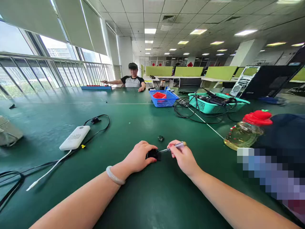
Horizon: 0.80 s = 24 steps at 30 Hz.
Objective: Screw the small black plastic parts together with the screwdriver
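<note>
My left hand presses a small black device down on the green table, fingers curled over it. My right hand pinches a small silver screwdriver, with its tip against the device's right side. A tiny black part lies loose on the table just beyond both hands. A pale bangle circles my left wrist.
A white power bank with black and white cables lies at left. A bottle with a red cap stands at right. Farther back sit a blue basket and a teal basket of cables. Another person sits at the far edge.
</note>
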Each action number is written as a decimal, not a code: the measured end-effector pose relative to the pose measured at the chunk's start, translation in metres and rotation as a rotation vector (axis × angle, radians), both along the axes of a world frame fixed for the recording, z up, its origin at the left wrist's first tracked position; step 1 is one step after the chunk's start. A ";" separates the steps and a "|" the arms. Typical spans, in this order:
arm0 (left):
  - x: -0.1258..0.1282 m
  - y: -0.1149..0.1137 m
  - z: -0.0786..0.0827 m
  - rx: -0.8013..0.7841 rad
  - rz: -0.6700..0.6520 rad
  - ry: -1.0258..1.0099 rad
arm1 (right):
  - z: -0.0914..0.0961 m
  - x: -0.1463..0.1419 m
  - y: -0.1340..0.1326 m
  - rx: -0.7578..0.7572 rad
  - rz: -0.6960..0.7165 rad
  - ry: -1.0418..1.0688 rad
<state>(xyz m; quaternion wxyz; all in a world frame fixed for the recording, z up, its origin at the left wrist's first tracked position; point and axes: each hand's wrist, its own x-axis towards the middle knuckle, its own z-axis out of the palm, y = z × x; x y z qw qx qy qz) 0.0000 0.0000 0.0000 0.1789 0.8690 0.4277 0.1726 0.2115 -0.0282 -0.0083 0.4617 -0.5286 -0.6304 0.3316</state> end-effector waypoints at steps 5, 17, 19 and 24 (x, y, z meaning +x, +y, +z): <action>-0.001 -0.001 -0.003 0.021 -0.022 0.002 | 0.013 -0.004 -0.009 0.119 0.076 -0.164; -0.002 0.002 -0.006 0.077 -0.065 0.051 | 0.009 -0.001 -0.017 0.390 0.110 -0.213; -0.002 0.002 -0.006 0.088 -0.078 0.056 | 0.010 -0.002 -0.017 0.394 0.140 -0.271; -0.002 0.003 -0.006 0.090 -0.085 0.070 | 0.011 0.000 -0.017 0.414 0.167 -0.307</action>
